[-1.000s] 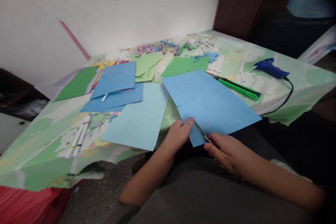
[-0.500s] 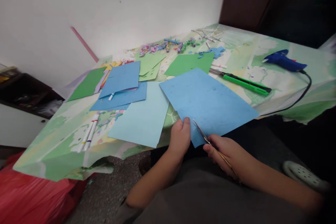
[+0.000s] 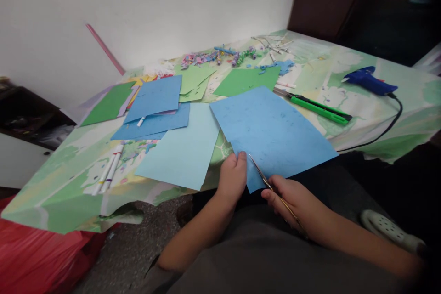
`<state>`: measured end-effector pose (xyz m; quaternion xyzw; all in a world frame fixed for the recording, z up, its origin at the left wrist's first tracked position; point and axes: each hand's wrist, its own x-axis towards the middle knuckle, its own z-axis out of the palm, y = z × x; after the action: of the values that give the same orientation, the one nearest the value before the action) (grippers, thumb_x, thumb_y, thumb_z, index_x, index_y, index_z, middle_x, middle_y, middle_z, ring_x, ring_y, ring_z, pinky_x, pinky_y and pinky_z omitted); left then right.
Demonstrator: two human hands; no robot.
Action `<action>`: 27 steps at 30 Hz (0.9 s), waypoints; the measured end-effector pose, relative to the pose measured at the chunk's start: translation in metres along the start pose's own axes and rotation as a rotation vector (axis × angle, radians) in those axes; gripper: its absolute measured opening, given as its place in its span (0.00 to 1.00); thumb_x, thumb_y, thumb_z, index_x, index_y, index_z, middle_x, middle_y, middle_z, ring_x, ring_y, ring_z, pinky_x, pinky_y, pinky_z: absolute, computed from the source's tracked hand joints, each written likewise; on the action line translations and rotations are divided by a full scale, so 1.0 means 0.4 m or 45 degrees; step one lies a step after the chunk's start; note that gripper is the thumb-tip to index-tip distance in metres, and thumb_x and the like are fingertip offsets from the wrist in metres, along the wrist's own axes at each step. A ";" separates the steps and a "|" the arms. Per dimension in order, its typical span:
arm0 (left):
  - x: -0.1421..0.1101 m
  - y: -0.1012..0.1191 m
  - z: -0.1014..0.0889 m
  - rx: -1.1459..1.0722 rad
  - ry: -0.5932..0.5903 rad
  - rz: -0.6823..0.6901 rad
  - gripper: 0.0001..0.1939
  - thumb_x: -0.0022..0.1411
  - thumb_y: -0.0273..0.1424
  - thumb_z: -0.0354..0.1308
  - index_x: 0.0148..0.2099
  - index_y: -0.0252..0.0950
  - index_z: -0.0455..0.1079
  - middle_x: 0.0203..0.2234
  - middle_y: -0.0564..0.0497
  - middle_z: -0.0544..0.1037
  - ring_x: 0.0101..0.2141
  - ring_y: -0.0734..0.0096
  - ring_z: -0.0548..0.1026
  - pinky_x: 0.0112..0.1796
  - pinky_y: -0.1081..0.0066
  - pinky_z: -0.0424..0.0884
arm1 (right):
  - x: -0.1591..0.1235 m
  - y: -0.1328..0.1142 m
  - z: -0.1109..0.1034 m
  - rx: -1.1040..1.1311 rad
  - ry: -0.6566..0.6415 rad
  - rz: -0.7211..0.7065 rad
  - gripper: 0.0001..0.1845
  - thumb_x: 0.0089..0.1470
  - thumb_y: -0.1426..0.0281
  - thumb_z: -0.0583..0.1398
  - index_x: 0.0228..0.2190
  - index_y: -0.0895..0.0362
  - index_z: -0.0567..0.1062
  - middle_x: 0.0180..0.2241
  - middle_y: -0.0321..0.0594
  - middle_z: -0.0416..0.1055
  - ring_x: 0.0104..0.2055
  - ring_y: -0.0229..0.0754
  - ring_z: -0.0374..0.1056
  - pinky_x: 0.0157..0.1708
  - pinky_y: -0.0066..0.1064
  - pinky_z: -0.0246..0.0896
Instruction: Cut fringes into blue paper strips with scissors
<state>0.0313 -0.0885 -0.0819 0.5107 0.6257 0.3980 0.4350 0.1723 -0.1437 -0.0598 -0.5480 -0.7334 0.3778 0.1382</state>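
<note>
I'm seeing table (image 3: pixel 58 193) spread wide, blue sheet (image 3: pixel 272 128) angled over its near edge. Left grip (image 3: pixel 233 172) pinching sheet's near-left edge, thumb on top. Right grip (image 3: pixel 289 200) closed round scissors (image 3: pixel 263 177), blades lying across near corner, tip just beside left thumb; can't tell if they're biting through. Green cutter (image 3: pixel 320 109) beside sheet's far side. No brand or writing I can read.

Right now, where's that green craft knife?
In the head view, the green craft knife lies on the table's right side, just beyond the blue sheet being cut and left of the blue glue gun.
</note>
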 end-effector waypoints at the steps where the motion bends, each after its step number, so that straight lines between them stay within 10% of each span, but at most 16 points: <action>1: 0.000 0.000 0.000 -0.010 -0.005 -0.001 0.16 0.57 0.40 0.45 0.22 0.36 0.53 0.17 0.57 0.56 0.21 0.77 0.57 0.25 0.75 0.55 | 0.000 0.001 0.001 0.000 0.002 0.003 0.20 0.54 0.53 0.44 0.24 0.56 0.59 0.20 0.37 0.64 0.21 0.36 0.59 0.20 0.27 0.47; 20: -0.013 0.005 0.006 -0.189 0.032 -0.056 0.16 0.54 0.41 0.48 0.23 0.35 0.60 0.17 0.56 0.61 0.21 0.76 0.59 0.26 0.73 0.57 | 0.003 0.031 0.031 0.156 0.065 0.045 0.21 0.52 0.51 0.46 0.24 0.56 0.59 0.19 0.35 0.63 0.20 0.35 0.58 0.20 0.27 0.47; 27: -0.015 0.010 0.002 -0.172 0.013 -0.080 0.15 0.55 0.40 0.47 0.25 0.34 0.62 0.18 0.55 0.63 0.21 0.76 0.60 0.26 0.73 0.59 | 0.000 0.027 0.030 0.315 0.070 0.058 0.24 0.52 0.50 0.46 0.38 0.58 0.58 0.21 0.34 0.63 0.20 0.34 0.57 0.20 0.27 0.50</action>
<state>0.0340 -0.0937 -0.0778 0.4581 0.6154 0.4281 0.4776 0.1725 -0.1473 -0.0754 -0.5533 -0.6645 0.4534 0.2162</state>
